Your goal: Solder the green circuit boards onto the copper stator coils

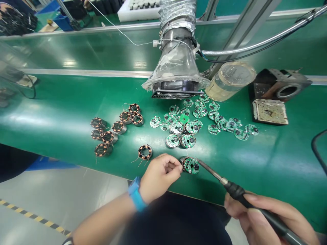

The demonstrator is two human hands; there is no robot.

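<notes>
On the green bench in front of me lies a motor stator topped with a round green circuit board (191, 165). My left hand (162, 173), with a blue wrist strap, is closed in a pinch at the stator's left side; whether a thin copper wire is between the fingertips is too small to tell. A soldering iron (236, 190) is gripped in my right hand (270, 217). Its tip touches or nearly touches the board's upper right edge. Left of my left hand stands a bare copper-wound stator (145, 152) with loose wire ends.
Several copper-wound stators (108, 136) stand at the left. Board-topped stators (188, 140) and loose round boards (233, 124) are spread ahead. A fume extractor hood (178, 68) hangs over the bench. A soldering iron stand with a sponge (270, 111) and a clear tub (231, 81) are at the right.
</notes>
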